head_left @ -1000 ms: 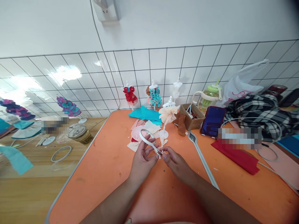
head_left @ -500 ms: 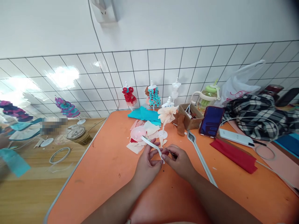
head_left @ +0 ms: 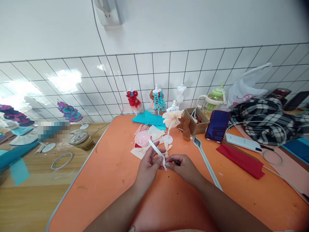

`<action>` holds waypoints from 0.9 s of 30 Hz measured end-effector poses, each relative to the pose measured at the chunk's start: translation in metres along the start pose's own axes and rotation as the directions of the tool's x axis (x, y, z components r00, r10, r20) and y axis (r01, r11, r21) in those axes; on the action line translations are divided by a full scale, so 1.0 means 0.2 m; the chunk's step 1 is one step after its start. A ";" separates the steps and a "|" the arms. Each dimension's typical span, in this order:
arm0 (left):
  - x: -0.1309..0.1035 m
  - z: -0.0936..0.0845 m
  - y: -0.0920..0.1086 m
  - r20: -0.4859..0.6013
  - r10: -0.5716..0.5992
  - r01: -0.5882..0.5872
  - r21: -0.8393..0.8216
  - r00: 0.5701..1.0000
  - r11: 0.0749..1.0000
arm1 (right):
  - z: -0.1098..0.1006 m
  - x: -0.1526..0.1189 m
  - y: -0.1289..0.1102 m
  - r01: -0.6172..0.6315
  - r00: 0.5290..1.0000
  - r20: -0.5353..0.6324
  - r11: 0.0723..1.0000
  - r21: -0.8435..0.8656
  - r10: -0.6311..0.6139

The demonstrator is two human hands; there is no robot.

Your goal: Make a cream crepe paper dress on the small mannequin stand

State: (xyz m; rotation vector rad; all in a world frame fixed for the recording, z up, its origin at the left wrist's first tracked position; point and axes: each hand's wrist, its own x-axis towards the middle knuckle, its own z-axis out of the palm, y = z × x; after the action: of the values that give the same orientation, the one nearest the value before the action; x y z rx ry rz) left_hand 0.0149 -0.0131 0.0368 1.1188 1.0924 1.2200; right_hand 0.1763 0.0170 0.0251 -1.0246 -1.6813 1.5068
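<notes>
A narrow white strip (head_left: 156,150) slants across the fingers of my left hand (head_left: 149,165), pinched between thumb and fingers, its lower end hanging free. Close beside it, my right hand (head_left: 184,168) is closed on a small dark tool (head_left: 177,162) whose thin tip points left toward the strip; its exact kind is unclear. Just beyond the hands, a cream fabric flower (head_left: 172,119) tops a small stand with a round white base (head_left: 168,139). Left of this stand lies a pink dish (head_left: 142,138) among cream and pink fabric scraps (head_left: 155,132).
Teal cloth (head_left: 149,119) and small dress forms (head_left: 158,98) stand at the back of the orange table (head_left: 108,180). To the right are a cardboard box (head_left: 200,125), a phone (head_left: 217,125), grey tweezers (head_left: 209,164) and red cloth (head_left: 241,160). A jar (head_left: 80,139) stands left.
My left hand has shifted slightly left, and its thumb now presses higher on the white strip. At the far left, another person's hand has gone from view and teal cloth has moved.
</notes>
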 end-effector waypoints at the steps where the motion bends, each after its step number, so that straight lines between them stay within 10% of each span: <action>1: 0.00 0.00 0.00 0.003 -0.006 0.006 0.003 1.000 1.000 | 0.00 0.00 0.00 0.001 1.000 -0.004 1.000 0.012 -0.001; 22: 0.00 -0.01 0.01 0.031 0.024 -0.023 -0.032 0.999 0.999 | 0.00 -0.01 0.00 0.067 0.942 -0.286 0.934 -0.351 -0.175; 27: 0.02 -0.03 0.02 -0.100 0.061 -0.058 0.034 0.993 0.998 | 0.02 -0.05 -0.02 -0.067 0.996 -0.059 0.992 -0.110 0.061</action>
State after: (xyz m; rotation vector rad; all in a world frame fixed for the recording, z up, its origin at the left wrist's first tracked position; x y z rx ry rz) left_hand 0.0095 -0.0095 0.0398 1.1304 1.1649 1.3227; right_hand 0.1780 0.0057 0.0291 -1.1791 -1.7256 1.4241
